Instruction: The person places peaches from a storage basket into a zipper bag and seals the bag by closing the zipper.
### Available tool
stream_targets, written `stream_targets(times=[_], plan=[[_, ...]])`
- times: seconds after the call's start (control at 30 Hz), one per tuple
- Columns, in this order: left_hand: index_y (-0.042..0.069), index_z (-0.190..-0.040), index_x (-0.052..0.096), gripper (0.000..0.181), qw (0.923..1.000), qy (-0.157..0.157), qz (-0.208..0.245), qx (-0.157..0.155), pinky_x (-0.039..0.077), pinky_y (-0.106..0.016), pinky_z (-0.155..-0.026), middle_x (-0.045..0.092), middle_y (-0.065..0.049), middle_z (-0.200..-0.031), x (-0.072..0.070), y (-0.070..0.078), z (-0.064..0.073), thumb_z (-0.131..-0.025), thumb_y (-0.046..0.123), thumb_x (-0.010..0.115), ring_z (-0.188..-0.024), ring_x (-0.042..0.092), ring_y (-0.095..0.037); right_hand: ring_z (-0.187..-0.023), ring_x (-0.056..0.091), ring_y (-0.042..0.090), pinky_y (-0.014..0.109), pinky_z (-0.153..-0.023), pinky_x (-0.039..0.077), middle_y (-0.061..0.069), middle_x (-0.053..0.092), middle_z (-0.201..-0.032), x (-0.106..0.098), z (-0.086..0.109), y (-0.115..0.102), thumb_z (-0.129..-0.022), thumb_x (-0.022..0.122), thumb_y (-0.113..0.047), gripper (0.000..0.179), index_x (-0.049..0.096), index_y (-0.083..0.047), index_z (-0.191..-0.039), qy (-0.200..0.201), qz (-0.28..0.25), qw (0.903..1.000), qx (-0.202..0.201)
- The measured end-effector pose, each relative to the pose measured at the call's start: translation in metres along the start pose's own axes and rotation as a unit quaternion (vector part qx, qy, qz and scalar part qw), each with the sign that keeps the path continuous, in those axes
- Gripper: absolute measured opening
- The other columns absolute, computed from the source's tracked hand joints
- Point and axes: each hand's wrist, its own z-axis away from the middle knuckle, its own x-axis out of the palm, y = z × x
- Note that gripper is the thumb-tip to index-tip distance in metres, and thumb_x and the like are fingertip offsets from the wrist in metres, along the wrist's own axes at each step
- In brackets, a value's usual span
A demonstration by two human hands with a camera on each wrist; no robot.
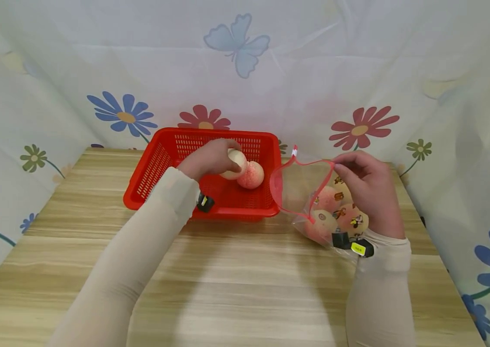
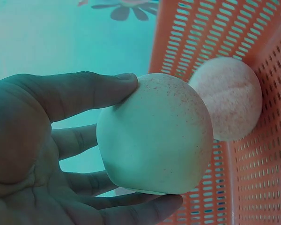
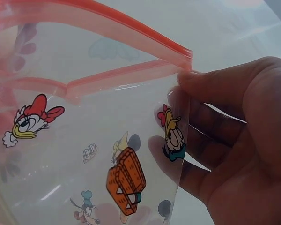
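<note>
My left hand (image 1: 212, 158) holds a pale peach (image 2: 154, 136) inside the red basket (image 1: 227, 212), thumb on one side and fingers round the other. Close beside it in the basket lies a pinker peach (image 1: 252, 176). On the right, my right hand (image 1: 368, 185) pinches the upper corner of a clear zip bag (image 3: 61, 168) between thumb and fingers. The bag has a pink zip edge (image 3: 122, 75) and cartoon prints, and its mouth gapes toward the basket. Several peaches (image 1: 322, 225) sit inside the bag, partly hidden by its prints and my hand.
The basket has slotted walls and stands at the back of the wood-grain table (image 1: 236, 289), right beside the bag. A white zip slider (image 1: 294, 152) sticks up at the bag's mouth. Flower-printed cloth (image 1: 305, 86) hangs behind and on both sides.
</note>
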Motion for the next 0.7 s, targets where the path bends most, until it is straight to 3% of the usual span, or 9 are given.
stream_targets(times=[0.2, 0.47, 0.7], plan=[[0.021, -0.136, 0.051, 0.065, 0.9997, 0.003, 0.008, 0.024, 0.056, -0.041, -0.089, 0.059, -0.001, -0.124, 0.001, 0.008, 0.010, -0.078, 0.025, 0.080, -0.107, 0.054, -0.022, -0.075, 0.057, 0.005, 0.012, -0.068, 0.048, -0.005, 0.065, -0.089, 0.000, -0.001, 0.000, -0.092, 0.065, -0.015, 0.017, 0.070, -0.002, -0.103, 0.001, -0.002, 1.0000, -0.006], [0.019, -0.135, 0.051, 0.062, 0.9984, 0.003, 0.001, 0.056, 0.056, -0.040, -0.087, 0.057, -0.001, -0.123, 0.007, 0.020, 0.021, -0.080, 0.025, 0.079, -0.109, 0.053, -0.022, -0.073, 0.057, 0.005, 0.012, -0.067, 0.048, -0.016, 0.062, -0.088, 0.000, 0.000, 0.002, -0.092, 0.065, -0.012, 0.016, 0.069, -0.002, -0.103, 0.003, -0.004, 1.0000, -0.008], [0.020, -0.136, 0.052, 0.065, 0.9970, 0.013, -0.012, 0.076, 0.057, -0.040, -0.087, 0.057, 0.000, -0.126, 0.015, 0.029, 0.031, -0.078, 0.027, 0.080, -0.110, 0.052, -0.020, -0.073, 0.057, 0.006, 0.013, -0.067, 0.048, -0.010, 0.064, -0.088, 0.000, 0.001, 0.001, -0.092, 0.065, -0.014, 0.016, 0.070, -0.002, -0.103, 0.004, -0.008, 0.9999, -0.008]])
